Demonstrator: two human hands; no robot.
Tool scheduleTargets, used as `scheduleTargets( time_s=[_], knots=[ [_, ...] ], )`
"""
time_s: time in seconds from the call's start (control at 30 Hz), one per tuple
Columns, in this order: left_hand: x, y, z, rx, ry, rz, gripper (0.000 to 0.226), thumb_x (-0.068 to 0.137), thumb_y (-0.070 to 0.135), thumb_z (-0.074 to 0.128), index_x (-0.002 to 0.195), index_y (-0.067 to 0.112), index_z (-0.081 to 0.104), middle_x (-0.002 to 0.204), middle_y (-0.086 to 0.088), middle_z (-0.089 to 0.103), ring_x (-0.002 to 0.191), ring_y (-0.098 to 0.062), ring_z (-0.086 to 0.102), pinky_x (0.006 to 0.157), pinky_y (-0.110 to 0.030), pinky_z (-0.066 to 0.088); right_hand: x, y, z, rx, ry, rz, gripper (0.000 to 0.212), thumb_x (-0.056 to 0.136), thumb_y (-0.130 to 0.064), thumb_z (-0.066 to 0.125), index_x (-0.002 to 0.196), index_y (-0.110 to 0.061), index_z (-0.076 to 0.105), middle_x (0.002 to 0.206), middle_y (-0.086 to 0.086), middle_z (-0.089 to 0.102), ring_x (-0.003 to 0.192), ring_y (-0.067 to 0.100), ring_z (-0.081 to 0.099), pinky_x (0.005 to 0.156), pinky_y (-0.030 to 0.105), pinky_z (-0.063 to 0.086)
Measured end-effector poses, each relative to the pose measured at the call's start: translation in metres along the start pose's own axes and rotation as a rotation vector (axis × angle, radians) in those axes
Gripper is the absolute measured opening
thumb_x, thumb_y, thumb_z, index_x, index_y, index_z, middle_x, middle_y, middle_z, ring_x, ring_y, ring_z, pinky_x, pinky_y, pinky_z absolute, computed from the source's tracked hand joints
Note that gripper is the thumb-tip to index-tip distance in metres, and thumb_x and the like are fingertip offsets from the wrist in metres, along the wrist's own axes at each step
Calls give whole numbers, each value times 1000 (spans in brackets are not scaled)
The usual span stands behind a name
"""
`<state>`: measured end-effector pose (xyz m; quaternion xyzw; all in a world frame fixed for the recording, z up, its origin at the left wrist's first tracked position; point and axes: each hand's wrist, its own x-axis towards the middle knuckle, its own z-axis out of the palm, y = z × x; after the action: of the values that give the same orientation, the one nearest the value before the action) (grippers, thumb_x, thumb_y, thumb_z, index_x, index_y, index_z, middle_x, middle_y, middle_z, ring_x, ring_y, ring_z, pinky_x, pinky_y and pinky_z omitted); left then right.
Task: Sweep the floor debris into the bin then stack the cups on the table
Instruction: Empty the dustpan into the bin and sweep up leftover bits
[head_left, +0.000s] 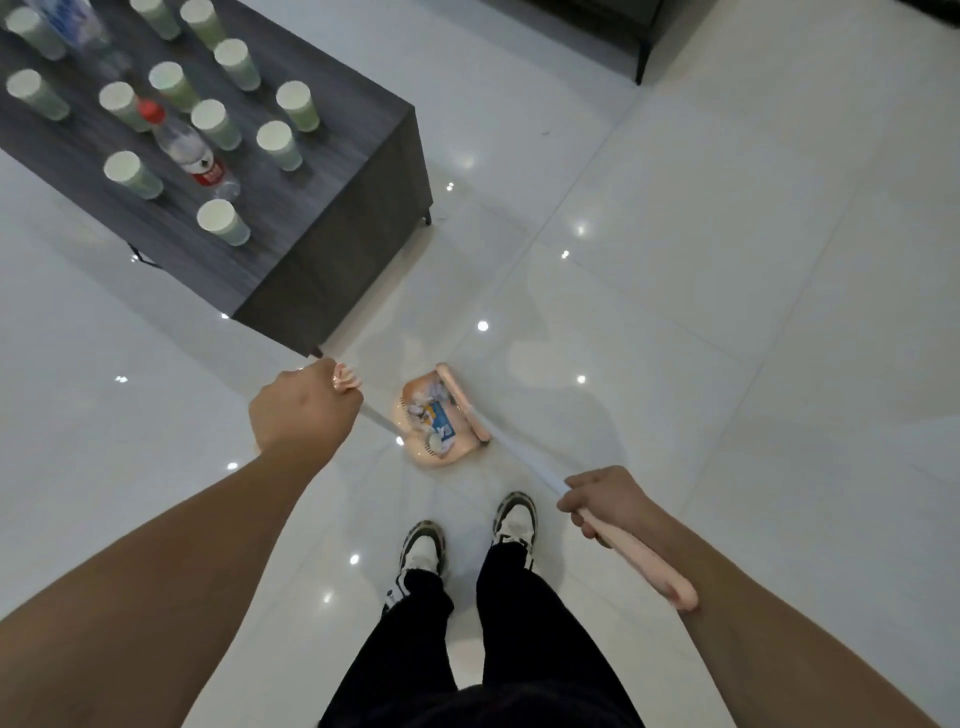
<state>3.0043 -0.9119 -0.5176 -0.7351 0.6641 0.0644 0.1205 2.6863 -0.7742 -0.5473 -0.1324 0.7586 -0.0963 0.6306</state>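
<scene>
A pink dustpan (415, 447) rests on the white tiled floor just ahead of my shoes, with crumpled paper and a blue wrapper (439, 418) lying inside it. My left hand (304, 410) is shut on the pink top of the dustpan's long handle. My right hand (605, 499) grips the broom handle (639, 558), and the pink broom head (462, 402) sits against the pan's right side. Several pale green paper cups (223, 221) stand apart and upright on the dark table (332, 171) at upper left.
A clear water bottle with a red cap (184, 148) stands among the cups, and another plastic bottle (78, 26) lies at the table's far left. The table's near corner sits close to my left hand. Dark furniture (644, 31) stands at the top right. My shoes (514, 519) are below the pan.
</scene>
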Motion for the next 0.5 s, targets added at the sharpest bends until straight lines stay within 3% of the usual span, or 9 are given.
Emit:
scheduleTargets(
  time_s=[0.13,0.3,0.5],
  knots=[
    [0,-1,-10,3,-44,-39,28,89,34,46,64,21,46,56,-3,54,51,-24,54,61,-33,55,-6,-11,-20,-38,-46,-65,25,74,5,76,92,-7,65,55,14,57,31,19,47,35,16,33],
    [25,17,-31,-35,-1,-43,31,86,42,43,65,20,52,57,-3,55,56,-26,55,65,-34,54,2,-33,-32,-25,35,-142,34,66,9,73,99,14,66,63,15,58,42,24,51,46,29,45],
    [89,69,-60,-164,102,-55,30,77,49,46,70,22,57,61,-1,60,60,-29,59,66,-34,53,20,-92,-70,102,147,-171,15,64,7,73,76,1,66,64,18,60,41,25,54,44,28,50]
  ],
)
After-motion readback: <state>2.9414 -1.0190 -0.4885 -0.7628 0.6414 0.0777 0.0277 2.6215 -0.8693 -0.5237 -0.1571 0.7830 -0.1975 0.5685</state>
